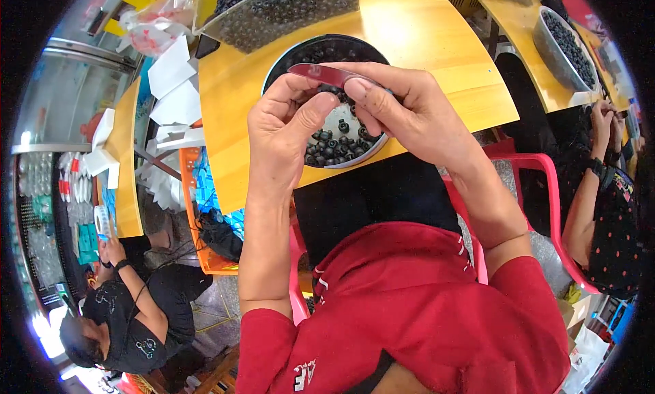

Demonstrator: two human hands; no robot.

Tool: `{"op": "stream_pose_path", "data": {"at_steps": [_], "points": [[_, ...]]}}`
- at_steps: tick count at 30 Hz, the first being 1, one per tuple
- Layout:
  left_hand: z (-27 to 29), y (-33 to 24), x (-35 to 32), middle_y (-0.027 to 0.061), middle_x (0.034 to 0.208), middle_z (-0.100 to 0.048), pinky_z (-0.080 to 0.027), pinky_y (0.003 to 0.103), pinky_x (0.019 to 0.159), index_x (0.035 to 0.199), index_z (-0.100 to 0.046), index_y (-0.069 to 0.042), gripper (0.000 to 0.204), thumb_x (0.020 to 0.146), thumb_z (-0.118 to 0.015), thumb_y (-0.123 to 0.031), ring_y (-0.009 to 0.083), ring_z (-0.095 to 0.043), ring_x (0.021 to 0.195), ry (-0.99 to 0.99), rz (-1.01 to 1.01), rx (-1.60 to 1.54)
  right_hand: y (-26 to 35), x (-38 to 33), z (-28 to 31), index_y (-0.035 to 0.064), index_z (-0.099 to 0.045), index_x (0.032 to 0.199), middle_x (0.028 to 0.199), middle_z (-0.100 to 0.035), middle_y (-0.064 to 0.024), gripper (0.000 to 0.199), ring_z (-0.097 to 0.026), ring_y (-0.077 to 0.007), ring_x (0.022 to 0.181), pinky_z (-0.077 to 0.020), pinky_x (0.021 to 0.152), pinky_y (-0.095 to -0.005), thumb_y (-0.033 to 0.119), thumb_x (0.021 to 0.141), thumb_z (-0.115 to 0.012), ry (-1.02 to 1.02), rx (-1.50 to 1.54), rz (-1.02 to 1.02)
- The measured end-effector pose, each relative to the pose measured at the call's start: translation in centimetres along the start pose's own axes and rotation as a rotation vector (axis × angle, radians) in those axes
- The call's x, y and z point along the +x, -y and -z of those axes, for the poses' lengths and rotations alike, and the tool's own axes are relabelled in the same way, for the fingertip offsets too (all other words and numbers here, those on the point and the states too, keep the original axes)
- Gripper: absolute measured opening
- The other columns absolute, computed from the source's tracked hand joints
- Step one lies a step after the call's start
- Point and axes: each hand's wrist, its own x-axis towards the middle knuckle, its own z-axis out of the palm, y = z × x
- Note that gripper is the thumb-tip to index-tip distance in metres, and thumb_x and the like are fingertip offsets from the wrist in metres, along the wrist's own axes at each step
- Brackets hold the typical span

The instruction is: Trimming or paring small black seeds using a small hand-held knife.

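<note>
Over a round bowl (379,147) of small black round parts (334,150), both my hands meet close together. My right hand (402,104) is closed around a short knife (317,73), whose reddish, shiny blade points left across the fingers of my left hand. The knife's handle is mostly hidden in my right hand. My left hand (283,114) is pinched just below the blade, thumb bent toward the fingers. Dark pieces show by its thumb tip, but I cannot tell whether one is held or lies in the bowl behind.
The bowl stands on a yellow wooden table (443,60). Behind it is a clear bin (286,19) full of black parts. An orange crate (193,210) stands left. Co-workers sit on both sides; at right, another tub (563,49) of parts rests on a table. Pink chair (552,189) nearby.
</note>
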Motion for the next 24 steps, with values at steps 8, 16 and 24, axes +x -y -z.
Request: {"op": "stream_pose_path", "data": {"at_steps": [8,16,24], "points": [[0.0,0.3,-0.1,0.0038,0.085,-0.065,-0.038,0.016,0.056,0.101,-0.062,-0.001,0.021,0.081,-0.069,-0.006,0.0039,-0.053,0.068,0.006,0.02,-0.089,-0.5,0.3,0.8,0.0036,-0.057,0.122,0.057,-0.042,0.0058,0.033,-0.036,-0.0012,0.051,-0.0268,0.046,-0.0179,0.023,0.098,-0.048,0.042,0.084,-0.063],[-0.4,0.0,0.1,0.003,0.081,-0.065,-0.031,0.017,0.051,0.097,-0.062,-0.002,0.018,0.081,-0.07,-0.009,0.002,-0.042,0.059,-0.024,0.039,-0.045,-0.3,0.1,0.0,0.0034,-0.057,0.123,0.056,-0.041,0.0057,0.034,-0.035,-0.0012,0.05,-0.0259,0.045,-0.0182,0.025,0.098,-0.047,0.035,0.108,-0.056],[-0.7,0.0,-0.1,0.0015,0.083,-0.064,-0.037,0.015,0.056,0.096,-0.064,-0.001,0.018,0.08,-0.071,-0.006,0.0016,-0.05,0.065,-0.101,0.037,-0.001,-1.0,0.6,0.6,0.0021,-0.061,0.111,0.054,-0.04,0.0059,0.032,-0.035,-0.0014,0.049,-0.0269,0.044,-0.0186,0.027,0.099,-0.045,0.031,0.04,-0.067]]}}
